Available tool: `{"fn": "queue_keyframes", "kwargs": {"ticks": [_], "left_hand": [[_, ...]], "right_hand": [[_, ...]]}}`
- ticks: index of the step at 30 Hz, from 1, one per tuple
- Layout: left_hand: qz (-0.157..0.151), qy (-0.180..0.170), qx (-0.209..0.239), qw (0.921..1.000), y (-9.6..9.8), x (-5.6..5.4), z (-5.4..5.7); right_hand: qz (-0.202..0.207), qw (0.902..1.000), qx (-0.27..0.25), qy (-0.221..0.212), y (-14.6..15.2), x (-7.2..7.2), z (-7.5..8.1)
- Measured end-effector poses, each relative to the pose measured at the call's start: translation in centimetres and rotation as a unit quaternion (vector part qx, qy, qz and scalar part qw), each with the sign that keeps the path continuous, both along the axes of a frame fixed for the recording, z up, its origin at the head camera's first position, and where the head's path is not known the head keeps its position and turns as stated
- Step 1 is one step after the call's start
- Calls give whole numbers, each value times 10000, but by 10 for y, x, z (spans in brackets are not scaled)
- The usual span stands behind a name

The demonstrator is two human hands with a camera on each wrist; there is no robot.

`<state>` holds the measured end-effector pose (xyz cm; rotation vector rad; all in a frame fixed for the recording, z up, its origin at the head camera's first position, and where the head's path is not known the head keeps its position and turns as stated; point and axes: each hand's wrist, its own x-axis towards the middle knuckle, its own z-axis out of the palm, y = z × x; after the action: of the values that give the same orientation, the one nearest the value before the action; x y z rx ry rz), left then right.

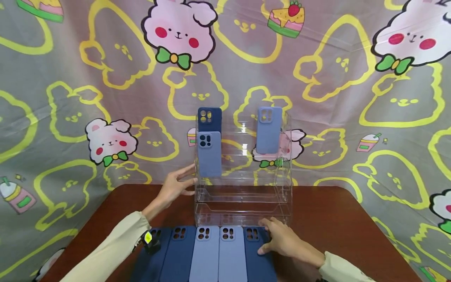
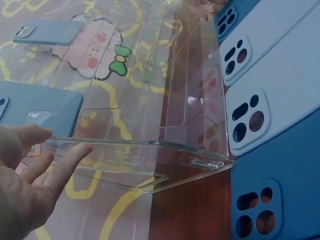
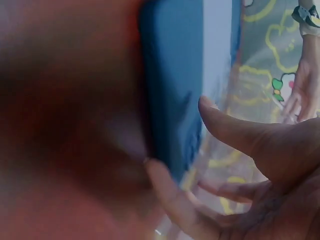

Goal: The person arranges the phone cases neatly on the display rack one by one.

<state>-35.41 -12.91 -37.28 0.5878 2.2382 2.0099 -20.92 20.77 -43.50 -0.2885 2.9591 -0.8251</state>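
A clear tiered display stand stands on the table. It holds a dark blue phone case, a light blue phone case below that, and another light blue case at upper right. My left hand is at the stand's left side, its fingertips right at the clear edge. In the left wrist view its fingers look relaxed. My right hand is over the rightmost dark blue case of the front row. In the right wrist view, thumb and fingers are spread apart around that case's camera end.
Beside that case lie two light blue cases and two dark blue ones, in a row before the stand. The brown table meets a cartoon-print cloth behind and at the sides.
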Motion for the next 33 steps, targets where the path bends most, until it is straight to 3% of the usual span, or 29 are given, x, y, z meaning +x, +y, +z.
{"fn": "queue_keyframes", "kwargs": {"ticks": [7, 13, 17, 21, 24, 29, 33], "left_hand": [[50, 36, -31, 10000, 1, 1, -1], [-39, 106, -21, 9999, 0, -1, -1], [-17, 174, -7, 9998, 0, -1, -2], [-19, 253, -35, 9997, 2, -1, -1], [-69, 298, -44, 9995, 2, -1, -1], [-57, 325, -63, 9994, 3, -1, 0], [-5, 330, -131, 9994, 1, 1, -2]], "right_hand": [[-400, 9980, 102, -470, -1, 8, -16], [-420, 9961, -34, -772, 3, 11, -18], [-447, 9968, -277, -610, 6, 10, -21], [-287, 9925, -1014, -613, 13, 11, -22], [-269, 9786, -1842, -873, 18, 13, -19], [-134, 9451, -3001, -1284, 30, 14, -16], [92, 9226, -3540, -1530, 39, 13, -14]]}}
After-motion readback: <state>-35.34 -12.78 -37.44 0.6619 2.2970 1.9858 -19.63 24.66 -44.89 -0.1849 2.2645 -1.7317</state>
